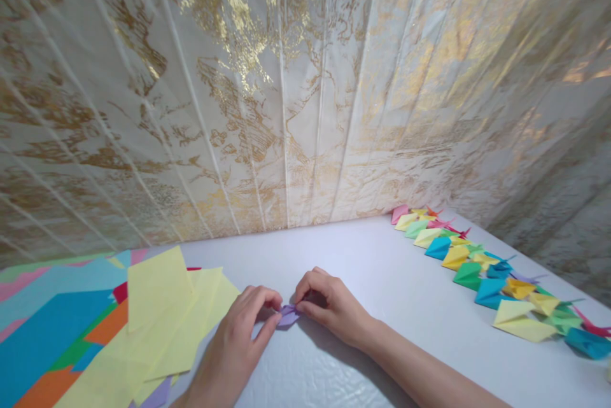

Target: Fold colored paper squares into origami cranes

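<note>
A small folded piece of purple paper [287, 316] is held just above or on the white table, between both hands. My left hand [245, 316] pinches its left end between thumb and fingertips. At its right end, my right hand [331, 303] grips it with thumb and forefinger, the other fingers curled. Parts of the paper are hidden behind the fingertips, so its full shape cannot be made out.
Loose yellow sheets [157, 287] overlap blue, orange, green and pink paper at the left. Along the right edge of the white table [353, 255] lie rows of folded paper figures [494, 292] in several colours. A gold-patterned curtain [286, 109] hangs behind.
</note>
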`<state>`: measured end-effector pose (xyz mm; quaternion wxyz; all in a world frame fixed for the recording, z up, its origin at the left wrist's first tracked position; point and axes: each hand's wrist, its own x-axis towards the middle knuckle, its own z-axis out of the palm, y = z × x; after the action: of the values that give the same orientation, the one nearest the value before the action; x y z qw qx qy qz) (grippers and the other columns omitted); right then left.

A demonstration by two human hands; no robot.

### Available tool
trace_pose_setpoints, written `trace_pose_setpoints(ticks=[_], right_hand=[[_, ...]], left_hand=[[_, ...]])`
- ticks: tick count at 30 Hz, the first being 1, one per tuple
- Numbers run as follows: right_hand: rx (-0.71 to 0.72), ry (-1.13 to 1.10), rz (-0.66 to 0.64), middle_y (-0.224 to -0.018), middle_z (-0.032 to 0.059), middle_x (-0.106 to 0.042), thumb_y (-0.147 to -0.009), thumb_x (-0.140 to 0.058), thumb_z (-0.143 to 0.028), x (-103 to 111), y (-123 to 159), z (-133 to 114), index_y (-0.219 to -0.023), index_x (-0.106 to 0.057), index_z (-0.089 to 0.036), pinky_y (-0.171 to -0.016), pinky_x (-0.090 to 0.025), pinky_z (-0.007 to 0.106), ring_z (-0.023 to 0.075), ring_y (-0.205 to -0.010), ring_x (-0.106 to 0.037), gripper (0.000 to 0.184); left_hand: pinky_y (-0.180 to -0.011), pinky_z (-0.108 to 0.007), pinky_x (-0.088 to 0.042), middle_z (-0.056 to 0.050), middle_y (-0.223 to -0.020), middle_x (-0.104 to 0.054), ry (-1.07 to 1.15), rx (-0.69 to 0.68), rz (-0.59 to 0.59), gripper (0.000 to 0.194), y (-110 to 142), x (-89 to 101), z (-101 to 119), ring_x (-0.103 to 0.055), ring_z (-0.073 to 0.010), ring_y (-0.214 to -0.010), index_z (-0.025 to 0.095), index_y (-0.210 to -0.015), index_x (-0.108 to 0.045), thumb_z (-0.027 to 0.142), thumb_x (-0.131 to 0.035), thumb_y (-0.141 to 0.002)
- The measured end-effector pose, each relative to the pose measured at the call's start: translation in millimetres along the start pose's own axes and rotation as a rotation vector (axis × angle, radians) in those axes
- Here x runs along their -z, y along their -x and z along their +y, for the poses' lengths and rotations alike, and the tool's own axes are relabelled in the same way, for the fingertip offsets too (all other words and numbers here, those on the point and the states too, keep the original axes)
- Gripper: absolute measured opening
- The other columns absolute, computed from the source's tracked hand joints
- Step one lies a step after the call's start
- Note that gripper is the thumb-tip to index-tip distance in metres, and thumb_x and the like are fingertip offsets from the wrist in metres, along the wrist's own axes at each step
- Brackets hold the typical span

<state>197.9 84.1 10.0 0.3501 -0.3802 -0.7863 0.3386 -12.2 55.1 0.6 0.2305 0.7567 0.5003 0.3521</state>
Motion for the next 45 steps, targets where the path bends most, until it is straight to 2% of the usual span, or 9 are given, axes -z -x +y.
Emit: trace_pose_setpoints(ticks=[3,15,19,21,25,29,33,40,45], right_hand=[[0.001,-0.003,0.017,-0.084,-0.0004,-0.067,-0.084,-0.067,-0.004,0.0,0.2,-2.8,-0.089,-0.068,-0.019,-0.078,-0.046,0.026,0.0158,-0.084,-0.06,0.016],[0.15,0.1,0.027,-0.08,0.0003,-0.066,-0.088,-0.071,-0.013,-8.4,1.3,-6.5,-0.081,-0.067,-0.018,-0.079,-0.044,0.028,0.0167,-0.083,-0.058,0.01],[0.165,0.141,0.019,-0.081,0.0015,-0.066,-0.093,-0.066,-0.019,0.1,-0.4,-4.3,-0.082,-0.067,-0.018,-0.08,-0.044,0.03,0.0174,-0.083,-0.057,0.012],[0.143,0.136,0.088,-0.081,0.0021,-0.065,-0.096,-0.062,-0.023,7.5,-1.3,-0.8,-0.081,-0.066,-0.019,-0.08,-0.044,0.031,0.0178,-0.083,-0.057,0.017],[-0.014,0.016,0.29,-0.079,0.0021,-0.062,-0.097,-0.058,-0.031,11.5,0.0,-1.1,-0.079,-0.063,-0.019,-0.075,-0.043,0.03,0.0175,-0.078,-0.054,0.022],[-0.143,-0.148,0.16,-0.078,0.0008,-0.062,-0.089,-0.067,-0.035,-10.4,4.9,-20.3,-0.081,-0.066,-0.019,-0.071,-0.042,0.028,0.0167,-0.076,-0.053,0.018],[-0.173,-0.202,0.194,-0.073,-0.0014,-0.057,-0.085,-0.069,-0.029,-28.6,6.3,-33.2,-0.075,-0.062,-0.019,-0.067,-0.039,0.027,0.0154,-0.072,-0.05,0.016],[-0.149,-0.407,0.259,-0.081,0.0017,-0.062,-0.084,-0.07,-0.031,-24.6,4.1,-22.7,-0.075,-0.063,-0.02,-0.073,-0.044,0.031,0.0173,-0.077,-0.055,0.015],[-0.225,-0.591,0.24,-0.075,-0.0011,-0.063,-0.076,-0.076,-0.029,-26.5,3.7,-21.1,-0.082,-0.066,-0.02,-0.071,-0.045,0.03,0.0151,-0.07,-0.055,0.015]], left_hand=[[-0.081,-0.031,-0.053,0.002,-0.091,-0.066,0.011,0.01,-0.016,0.013,1.3,-2.6,0.7,-0.066,-0.0186,-0.087,0.027,-0.093,-0.064,0.017,-0.058,-0.089],[-0.071,-0.03,-0.047,0.002,-0.077,-0.062,-0.027,-0.014,0.021,0.016,1.3,-2.2,10.1,-0.06,-0.0194,-0.077,0.024,-0.073,-0.06,0.017,-0.06,-0.087],[-0.072,-0.031,-0.046,0.002,-0.075,-0.061,-0.038,-0.006,0.04,0.018,0.1,-0.2,12.4,-0.059,-0.0199,-0.076,0.024,-0.071,-0.058,0.021,-0.058,-0.088],[-0.072,-0.031,-0.045,0.002,-0.075,-0.06,-0.019,0.011,0.06,0.019,0.4,1.8,11.3,-0.059,-0.0197,-0.076,0.024,-0.071,-0.057,0.024,-0.056,-0.09],[-0.071,-0.028,-0.046,0.003,-0.077,-0.06,0.08,0.137,0.116,0.018,2.0,3.3,8.6,-0.06,-0.018,-0.075,0.025,-0.081,-0.054,0.035,-0.051,-0.095],[-0.074,-0.026,-0.048,0.003,-0.084,-0.061,0.193,0.123,0.144,0.016,4.2,-1.5,11.2,-0.062,-0.0171,-0.08,0.026,-0.088,-0.053,0.039,-0.05,-0.097],[-0.079,-0.026,-0.05,0.001,-0.092,-0.062,0.259,0.065,0.153,0.015,5.9,-6.4,14.9,-0.064,-0.0165,-0.088,0.025,-0.086,-0.054,0.034,-0.051,-0.097],[-0.07,-0.026,-0.052,0.002,-0.078,-0.065,0.494,0.206,0.127,0.018,4.4,-9.9,15.1,-0.065,-0.0176,-0.076,0.023,-0.08,-0.058,0.039,-0.062,-0.088],[-0.08,-0.027,-0.051,0.0,-0.09,-0.069,0.56,0.289,-0.007,0.019,5.0,-10.9,13.4,-0.066,-0.0194,-0.088,0.022,-0.096,-0.061,0.04,-0.062,-0.089]])
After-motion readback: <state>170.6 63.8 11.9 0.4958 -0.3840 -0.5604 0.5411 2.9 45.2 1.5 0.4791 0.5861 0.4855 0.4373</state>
